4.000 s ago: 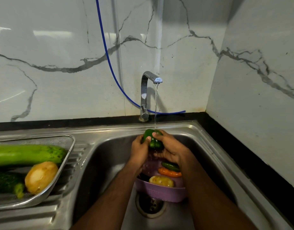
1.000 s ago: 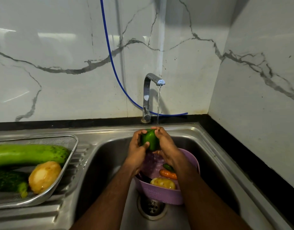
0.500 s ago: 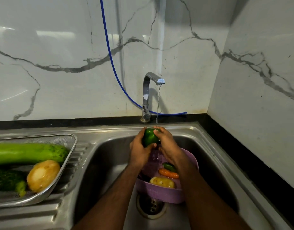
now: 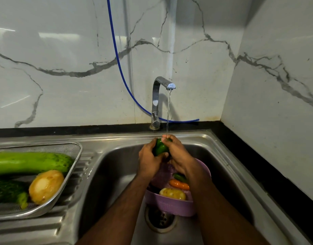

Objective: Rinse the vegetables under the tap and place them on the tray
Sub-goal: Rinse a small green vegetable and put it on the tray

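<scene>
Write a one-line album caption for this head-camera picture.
Both hands, left hand and right hand, hold a green capsicum under the running tap.

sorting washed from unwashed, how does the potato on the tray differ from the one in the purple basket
The tray potato lies on the metal tray on the drainboard; the basket potato sits in the purple basket inside the sink. The tray potato looks larger here. Both are yellowish, and neither is held.

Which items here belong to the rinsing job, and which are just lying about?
Job: green pepper in left hand and right hand; tap; tray; purple colander with potato, carrot.
Lying about: blue hose.
</scene>
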Action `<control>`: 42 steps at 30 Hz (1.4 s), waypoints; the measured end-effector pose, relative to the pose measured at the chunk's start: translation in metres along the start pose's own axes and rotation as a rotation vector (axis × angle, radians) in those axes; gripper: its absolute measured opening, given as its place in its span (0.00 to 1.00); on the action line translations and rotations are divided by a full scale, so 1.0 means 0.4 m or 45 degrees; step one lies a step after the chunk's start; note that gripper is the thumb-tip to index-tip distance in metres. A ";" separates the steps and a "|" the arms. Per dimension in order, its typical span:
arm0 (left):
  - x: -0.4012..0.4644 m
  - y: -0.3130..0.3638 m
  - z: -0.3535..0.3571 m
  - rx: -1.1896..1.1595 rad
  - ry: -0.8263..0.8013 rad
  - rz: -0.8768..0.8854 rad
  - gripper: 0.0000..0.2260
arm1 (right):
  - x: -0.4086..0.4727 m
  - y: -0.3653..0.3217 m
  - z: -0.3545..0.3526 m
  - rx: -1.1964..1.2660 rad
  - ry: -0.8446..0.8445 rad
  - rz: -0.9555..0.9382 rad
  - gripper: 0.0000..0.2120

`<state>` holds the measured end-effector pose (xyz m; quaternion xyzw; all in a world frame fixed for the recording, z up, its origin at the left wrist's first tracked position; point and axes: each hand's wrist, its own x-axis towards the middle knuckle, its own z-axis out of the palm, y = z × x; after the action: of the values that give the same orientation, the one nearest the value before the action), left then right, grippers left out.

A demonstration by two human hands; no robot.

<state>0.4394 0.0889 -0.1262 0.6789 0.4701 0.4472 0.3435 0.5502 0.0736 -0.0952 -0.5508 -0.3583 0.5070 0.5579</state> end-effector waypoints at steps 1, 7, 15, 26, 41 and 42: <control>-0.003 0.004 0.003 0.009 0.004 0.019 0.31 | 0.005 0.005 0.005 -0.087 0.089 -0.027 0.10; -0.013 0.016 0.013 0.086 -0.020 0.169 0.30 | 0.022 -0.005 0.025 0.172 0.379 0.096 0.08; 0.000 0.005 0.007 -0.288 -0.092 -0.081 0.34 | 0.010 -0.013 -0.015 0.207 0.163 0.040 0.07; -0.009 0.005 -0.007 -0.900 -0.223 -0.350 0.18 | 0.003 -0.003 0.012 0.142 0.000 0.018 0.09; -0.008 0.011 -0.015 -0.490 -0.275 0.041 0.38 | 0.014 -0.017 -0.007 0.098 0.186 -0.019 0.11; -0.008 0.010 -0.013 -0.377 -0.306 0.078 0.40 | 0.012 -0.017 -0.010 0.096 0.209 0.021 0.12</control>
<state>0.4354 0.0846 -0.1218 0.6835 0.3341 0.4375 0.4794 0.5565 0.0781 -0.0898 -0.5720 -0.2876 0.4779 0.6014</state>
